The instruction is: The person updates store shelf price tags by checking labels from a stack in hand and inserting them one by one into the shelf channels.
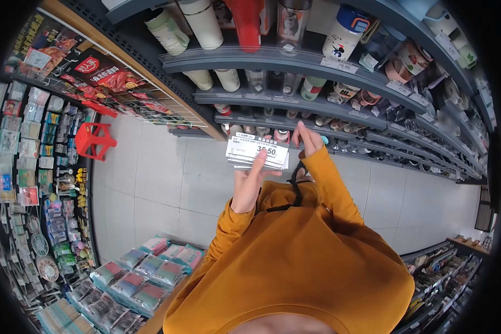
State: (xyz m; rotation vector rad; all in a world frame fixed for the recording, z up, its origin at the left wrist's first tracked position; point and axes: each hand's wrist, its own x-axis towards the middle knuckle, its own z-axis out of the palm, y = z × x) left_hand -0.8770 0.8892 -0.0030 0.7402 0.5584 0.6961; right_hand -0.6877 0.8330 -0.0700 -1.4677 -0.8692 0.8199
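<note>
A stack of white price labels (pixel 250 153) lies in my left hand (pixel 252 181), with the thumb pressed across the top one, which shows a large printed price. Several label edges stick out beneath it. Just right of the stack, my right hand (pixel 310 140) is raised near the shelf, its fingers extended and nothing seen between them. A gap separates it from the labels. Both arms wear mustard sleeves, and a black strap (pixel 296 189) hangs at my front.
Curved-looking grey shelves (pixel 250 60) of cups and bottles span the front and right. A red stool (pixel 96 141) stands at the left, beside racks of packaged goods. Packaged towels (pixel 131 282) are stacked at the lower left. Tiled floor (pixel 156 178) lies between.
</note>
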